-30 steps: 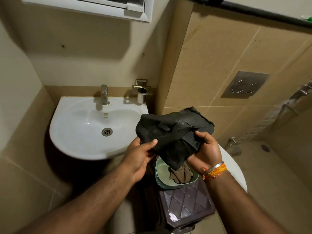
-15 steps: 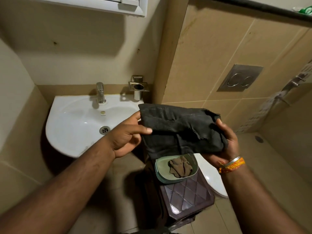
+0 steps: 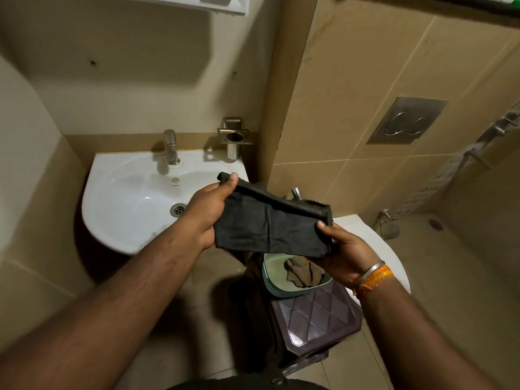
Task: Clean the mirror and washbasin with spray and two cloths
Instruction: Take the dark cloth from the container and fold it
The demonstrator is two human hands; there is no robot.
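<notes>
- The left hand (image 3: 209, 212) pinches the upper left corner of a dark grey, folded fabric cloth (image 3: 270, 229), thumb on top and fingers tucked behind it.
- The right hand (image 3: 342, 249) clamps the cloth's right edge, thumb pressed on the front face near the upper right corner.
- The cloth hangs stretched between the two hands as a rough rectangle, its top edge rolled over and slanting down toward the right.
- It is held in the air, over the right rim of the white ceramic washbasin (image 3: 126, 204) and above a pale green plastic tub (image 3: 271, 280).
- Inside that tub lies a crumpled brown cloth (image 3: 302, 273).
- The tub rests on a dark brown plastic stool with a diamond-patterned top (image 3: 318, 313).
- A silver bangle and orange thread band (image 3: 372, 275) circle the right wrist.
- A chrome tap (image 3: 171, 147) stands at the back of the basin, with a steel wall-mounted holder (image 3: 233, 136) just to its right.
</notes>
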